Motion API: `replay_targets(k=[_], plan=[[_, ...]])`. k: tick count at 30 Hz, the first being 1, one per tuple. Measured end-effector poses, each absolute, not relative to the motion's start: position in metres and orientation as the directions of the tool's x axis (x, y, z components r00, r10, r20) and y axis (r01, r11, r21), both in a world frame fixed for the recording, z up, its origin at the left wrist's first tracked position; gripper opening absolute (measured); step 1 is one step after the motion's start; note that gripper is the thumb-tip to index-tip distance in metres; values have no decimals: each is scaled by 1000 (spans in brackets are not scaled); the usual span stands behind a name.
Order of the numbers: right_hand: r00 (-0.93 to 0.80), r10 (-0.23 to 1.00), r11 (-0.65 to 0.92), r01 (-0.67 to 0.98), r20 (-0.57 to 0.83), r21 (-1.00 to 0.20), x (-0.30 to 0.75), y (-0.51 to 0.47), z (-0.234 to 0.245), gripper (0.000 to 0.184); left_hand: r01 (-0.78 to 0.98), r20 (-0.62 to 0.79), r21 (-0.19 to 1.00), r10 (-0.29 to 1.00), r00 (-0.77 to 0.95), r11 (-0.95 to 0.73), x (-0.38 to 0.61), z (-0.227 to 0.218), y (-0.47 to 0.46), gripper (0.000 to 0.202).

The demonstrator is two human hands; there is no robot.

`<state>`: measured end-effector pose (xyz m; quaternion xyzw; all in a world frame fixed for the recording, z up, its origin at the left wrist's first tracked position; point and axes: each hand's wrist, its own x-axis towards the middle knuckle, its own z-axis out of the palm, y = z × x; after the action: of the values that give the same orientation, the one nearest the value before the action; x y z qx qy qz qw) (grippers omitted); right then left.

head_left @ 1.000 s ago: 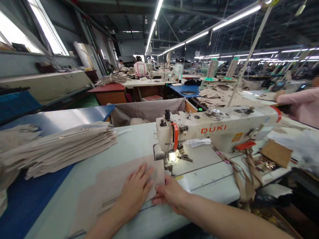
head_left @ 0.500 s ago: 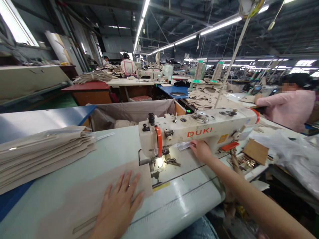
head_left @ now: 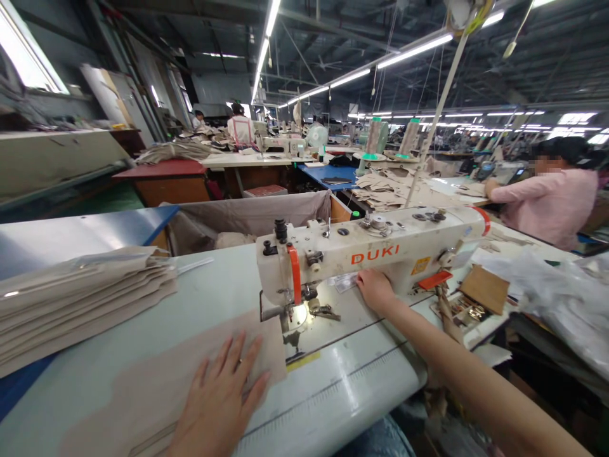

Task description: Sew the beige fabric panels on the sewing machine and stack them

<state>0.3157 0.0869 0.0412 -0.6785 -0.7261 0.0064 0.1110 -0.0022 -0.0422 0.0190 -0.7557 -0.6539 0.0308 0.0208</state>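
My left hand (head_left: 221, 390) lies flat with fingers spread on a beige fabric panel (head_left: 157, 368), left of the sewing machine's needle area. My right hand (head_left: 377, 292) reaches under the arm of the white sewing machine (head_left: 323, 254), its fingers pinched at the edge of a small, thin whitish label (head_left: 345, 282). Part of that label is hidden by the fingertips. A lamp lights the needle plate (head_left: 299, 315), and the panel's right edge lies just short of it.
A stack of beige panels (head_left: 85, 298) sits at the left. On the right stand a tray of small metal parts (head_left: 469, 311) and clear plastic bags (head_left: 561, 292). Behind the machine is a cloth-lined bin (head_left: 247, 212). A co-worker in pink (head_left: 547, 197) sits further right.
The view has shifted slightly. My right hand stays at the label under the machine arm, its wrist turned a little. My left hand still rests flat on the panel.
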Motion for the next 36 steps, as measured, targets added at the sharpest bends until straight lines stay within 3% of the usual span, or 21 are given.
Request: replay_targets(k=[6,9,12,14,17,20,23,28,32,36], plan=[[-44,982,90,964,181,-252,319,75,54,13,986,60,-13,984,168,-168,-6,12,-41,57],[-70,982,125,938,177,-322,318,60,64,12,977,170,55,966,196,-208,-13,6,-42,56],[-140,976,197,900,170,-390,303,34,69,11,928,346,213,912,222,-307,-13,6,-48,55],[-212,961,270,857,178,-438,281,15,67,11,849,389,395,901,191,-350,-4,10,-52,55],[-323,918,395,781,228,-484,235,-10,58,11,629,198,753,978,65,-194,15,21,-51,58],[-408,878,479,746,252,-463,193,-23,46,12,375,-91,923,996,-6,86,22,34,-42,60],[-417,862,507,696,288,-509,176,-22,36,11,309,-190,929,979,-72,203,10,45,-35,52],[-311,895,447,603,321,-661,189,-8,24,14,467,-211,854,974,-88,227,-14,54,-28,41],[-430,814,580,566,391,-586,198,-10,21,18,694,-156,702,985,-73,163,-14,56,-17,35],[-613,687,724,533,390,-438,200,-24,19,16,750,-108,652,993,-50,108,-10,56,-11,31]])
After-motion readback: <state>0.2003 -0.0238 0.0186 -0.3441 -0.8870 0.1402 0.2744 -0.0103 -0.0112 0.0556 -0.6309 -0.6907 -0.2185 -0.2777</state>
